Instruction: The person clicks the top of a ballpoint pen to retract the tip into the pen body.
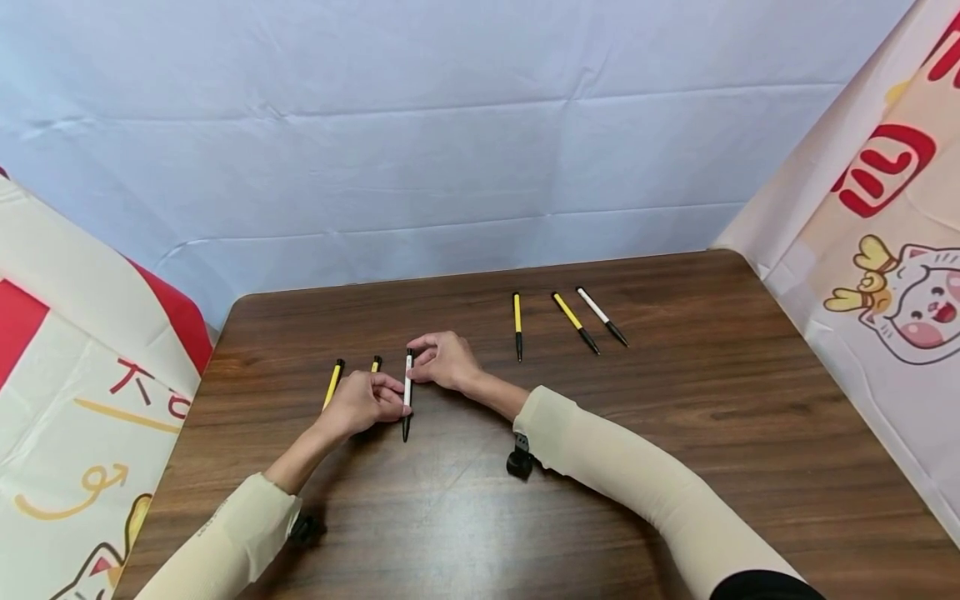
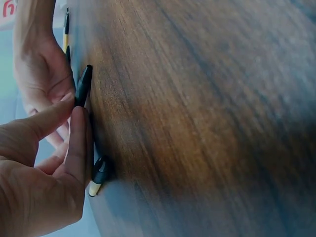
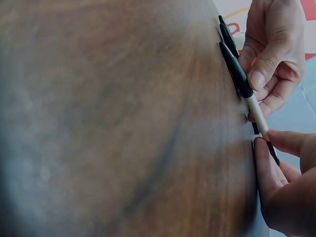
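A white pen (image 1: 408,386) with a black grip and tip points toward the near edge of the table. My left hand (image 1: 362,402) pinches it low down, by its black grip, between thumb and fingers. Near the pen's top end, my right hand (image 1: 447,362) pinches the same pen, as the right wrist view also shows. Two yellow pens lie just to the left: one yellow pen (image 1: 333,383) in the open, another yellow pen (image 1: 377,363) mostly hidden behind my left hand.
Farther right on the brown wooden table (image 1: 675,392) lie a yellow pen (image 1: 517,321), a slanted yellow pen (image 1: 573,319) and a slanted white pen (image 1: 596,311). A pale cloth (image 1: 450,150) hangs behind the table, with printed cloths at both sides.
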Demonstrator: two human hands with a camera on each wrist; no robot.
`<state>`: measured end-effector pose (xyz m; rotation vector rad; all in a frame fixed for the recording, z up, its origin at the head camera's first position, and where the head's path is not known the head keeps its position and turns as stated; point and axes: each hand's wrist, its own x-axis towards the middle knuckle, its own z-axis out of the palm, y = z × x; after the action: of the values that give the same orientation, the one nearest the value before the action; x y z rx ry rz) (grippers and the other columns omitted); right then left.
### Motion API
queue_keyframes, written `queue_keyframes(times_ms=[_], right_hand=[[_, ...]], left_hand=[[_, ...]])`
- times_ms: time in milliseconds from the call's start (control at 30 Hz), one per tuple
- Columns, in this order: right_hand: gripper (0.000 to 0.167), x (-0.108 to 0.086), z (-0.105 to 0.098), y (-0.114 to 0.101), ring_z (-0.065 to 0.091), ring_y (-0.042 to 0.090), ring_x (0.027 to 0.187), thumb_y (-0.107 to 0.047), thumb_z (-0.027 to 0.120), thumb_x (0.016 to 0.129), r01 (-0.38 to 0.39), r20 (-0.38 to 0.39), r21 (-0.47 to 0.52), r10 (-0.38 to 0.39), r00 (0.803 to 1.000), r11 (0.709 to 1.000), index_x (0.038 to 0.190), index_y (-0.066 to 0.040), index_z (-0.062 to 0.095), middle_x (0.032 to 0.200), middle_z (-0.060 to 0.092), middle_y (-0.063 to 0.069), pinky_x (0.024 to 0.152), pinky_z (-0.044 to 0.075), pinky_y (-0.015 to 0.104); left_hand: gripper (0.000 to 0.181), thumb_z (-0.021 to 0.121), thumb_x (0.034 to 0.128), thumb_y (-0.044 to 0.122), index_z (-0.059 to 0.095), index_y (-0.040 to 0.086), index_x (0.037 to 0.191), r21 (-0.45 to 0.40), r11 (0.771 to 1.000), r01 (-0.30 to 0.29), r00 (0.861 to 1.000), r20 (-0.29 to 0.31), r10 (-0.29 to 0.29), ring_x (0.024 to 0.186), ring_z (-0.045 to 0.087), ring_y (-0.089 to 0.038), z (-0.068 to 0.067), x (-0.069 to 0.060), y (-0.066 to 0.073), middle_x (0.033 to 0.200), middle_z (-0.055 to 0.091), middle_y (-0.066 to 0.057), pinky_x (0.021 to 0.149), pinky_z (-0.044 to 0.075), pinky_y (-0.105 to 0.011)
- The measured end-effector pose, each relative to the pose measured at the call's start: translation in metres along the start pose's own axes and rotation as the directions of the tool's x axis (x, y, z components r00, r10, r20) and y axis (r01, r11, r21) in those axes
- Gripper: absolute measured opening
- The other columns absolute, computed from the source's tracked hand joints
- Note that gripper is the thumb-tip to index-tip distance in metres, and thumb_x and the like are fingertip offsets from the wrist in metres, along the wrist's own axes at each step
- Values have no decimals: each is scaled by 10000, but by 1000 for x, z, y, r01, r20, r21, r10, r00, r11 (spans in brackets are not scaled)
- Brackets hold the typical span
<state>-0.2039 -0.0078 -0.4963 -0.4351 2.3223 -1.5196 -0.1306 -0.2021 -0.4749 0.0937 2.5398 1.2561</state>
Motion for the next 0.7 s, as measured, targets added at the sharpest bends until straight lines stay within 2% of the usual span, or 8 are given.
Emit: queue_keyframes(times_ms=[133, 333, 500, 700], right_hand=[[437, 0, 0, -2, 704, 51, 756, -135, 897, 865, 31, -4, -99, -32, 999, 995, 1281, -100, 765, 852, 803, -41, 728, 527, 214], [437, 3, -1, -6, 668, 29, 708, -138, 905, 844, 71, 3, -226, -72, 997, 971, 1255, -69, 774, 809, 783, -49, 771, 543, 226], [433, 5, 0, -6, 662, 38, 688, -140, 910, 838, 63, 19, -248, -61, 998, 967, 1242, -60, 777, 806, 778, -44, 746, 547, 222], [436, 5, -2, -7, 674, 34, 724, -163, 913, 836, 53, 24, -249, -48, 999, 967, 1243, -78, 779, 804, 782, -61, 818, 559, 245]], left_hand=[[311, 896, 845, 120, 757, -13, 1090, 8, 1000, -1, 1000, -2, 1, 705, 665, -65, 1, 0, 1, 827, 781, -24, 600, 492, -197], [301, 899, 826, 115, 765, 11, 1075, 35, 999, -6, 1000, -20, 7, 700, 656, -51, 2, 1, 1, 815, 784, -13, 606, 474, -189], [294, 910, 808, 134, 774, 33, 1048, 76, 997, -11, 999, -36, 14, 690, 656, -44, 3, 2, 1, 803, 785, -1, 604, 468, -197], [307, 914, 810, 139, 770, 25, 1055, 70, 998, -5, 999, -35, 7, 689, 657, -49, 3, 1, 2, 807, 784, -7, 591, 467, -196]])
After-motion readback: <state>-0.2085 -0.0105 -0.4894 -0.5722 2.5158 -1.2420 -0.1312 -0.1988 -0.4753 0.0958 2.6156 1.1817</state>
